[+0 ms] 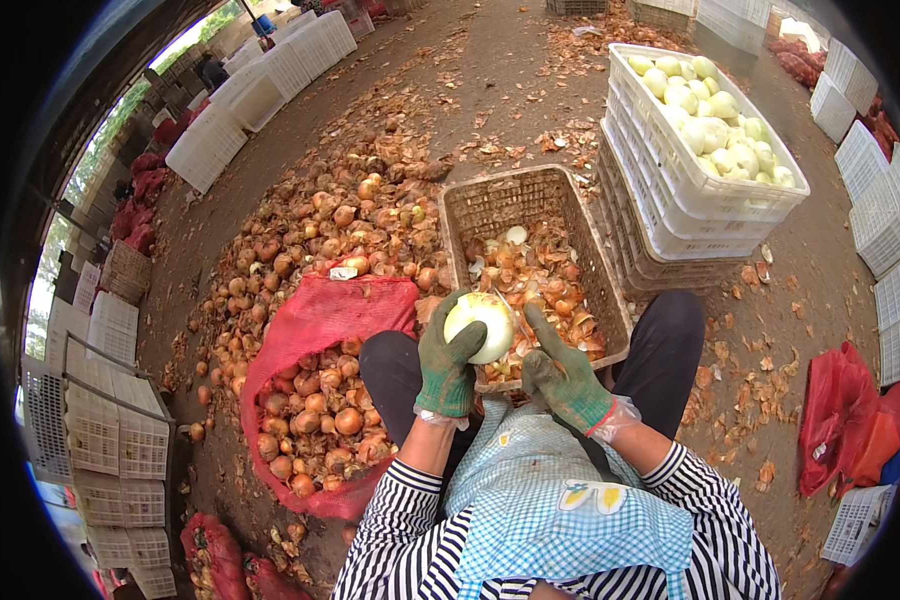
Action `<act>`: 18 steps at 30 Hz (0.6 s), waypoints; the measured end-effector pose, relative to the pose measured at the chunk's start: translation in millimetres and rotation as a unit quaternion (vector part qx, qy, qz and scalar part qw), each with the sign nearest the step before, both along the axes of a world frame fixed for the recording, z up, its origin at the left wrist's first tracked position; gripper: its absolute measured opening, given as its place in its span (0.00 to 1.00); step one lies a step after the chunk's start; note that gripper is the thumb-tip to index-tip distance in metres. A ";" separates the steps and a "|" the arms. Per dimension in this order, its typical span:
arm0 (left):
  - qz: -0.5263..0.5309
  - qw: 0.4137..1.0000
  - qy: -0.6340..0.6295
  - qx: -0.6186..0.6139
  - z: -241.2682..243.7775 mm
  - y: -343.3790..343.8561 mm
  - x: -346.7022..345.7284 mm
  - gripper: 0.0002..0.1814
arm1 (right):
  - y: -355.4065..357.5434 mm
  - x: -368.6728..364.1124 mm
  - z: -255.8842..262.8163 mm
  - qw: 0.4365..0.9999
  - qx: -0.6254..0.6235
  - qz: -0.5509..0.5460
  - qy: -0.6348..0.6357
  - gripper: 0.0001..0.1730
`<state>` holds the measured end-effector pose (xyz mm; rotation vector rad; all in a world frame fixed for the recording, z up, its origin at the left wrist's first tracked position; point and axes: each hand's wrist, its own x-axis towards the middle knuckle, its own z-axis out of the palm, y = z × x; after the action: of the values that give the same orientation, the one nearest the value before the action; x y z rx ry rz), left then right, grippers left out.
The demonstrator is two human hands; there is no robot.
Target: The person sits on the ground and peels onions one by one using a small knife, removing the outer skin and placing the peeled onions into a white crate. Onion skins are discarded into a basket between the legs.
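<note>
My left hand (pixel 450 360), in a green knitted work glove, grips a peeled pale onion (pixel 487 328) above the near end of a brown plastic crate (pixel 619 315). Just right of the onion is my right hand (pixel 566 379), gloved alike, its index finger pointing up. A thin edge, perhaps a blade, shows between that hand and the onion; what the right hand holds is not clear. Loose onion skins (pixel 555 285) and some onion pieces lie in the crate. A red mesh sack (pixel 330 307) of unpeeled onions (pixel 349 421) lies open at my left.
Unpeeled onions (pixel 270 262) are heaped on the ground beyond the sack. A white crate (pixel 709 187) of peeled onions tops a stack at the right. More white crates (pixel 206 146) line both sides; red mesh bags (pixel 840 412) lie at the right.
</note>
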<state>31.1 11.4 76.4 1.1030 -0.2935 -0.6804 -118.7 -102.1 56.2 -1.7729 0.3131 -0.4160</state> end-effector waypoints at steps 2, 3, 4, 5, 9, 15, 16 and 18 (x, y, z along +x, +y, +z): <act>0.005 1.000 0.003 0.001 -6.5 2.5 4.0 0.36 | -6.0 -12.8 5.2 0.989 -0.147 0.012 0.018 0.39; 0.007 1.000 -0.001 0.018 -7.5 2.0 4.7 0.36 | -7.3 -18.8 7.8 0.976 -0.213 0.016 0.037 0.38; 0.007 0.999 -0.005 0.034 -8.7 1.0 5.1 0.35 | -7.1 -20.5 -2.1 0.978 -0.208 0.022 0.018 0.38; 0.008 0.999 -0.009 0.051 -10.9 0.8 5.3 0.35 | -3.3 -22.3 -3.6 0.978 -0.207 0.007 0.035 0.38; 0.023 0.973 -0.156 0.167 -26.4 -0.7 2.3 0.33 | 6.6 -22.4 11.6 0.968 -0.196 -0.041 0.154 0.35; -0.075 0.922 -0.271 0.267 -8.4 -2.7 13.0 0.29 | 11.4 -20.5 14.9 0.885 0.409 -0.031 0.223 0.28; -0.112 0.949 -0.187 0.229 3.8 -1.2 13.6 0.28 | 14.0 -26.2 15.3 0.842 0.505 -0.026 0.189 0.25; -0.197 0.972 -0.010 0.130 -0.7 6.0 21.8 0.29 | 5.9 -34.0 -6.1 0.786 0.609 -0.021 0.105 0.24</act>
<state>52.9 17.4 75.8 1.3176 -0.4570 -1.0836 -152.8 -96.2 50.2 -0.5153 0.6064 0.0178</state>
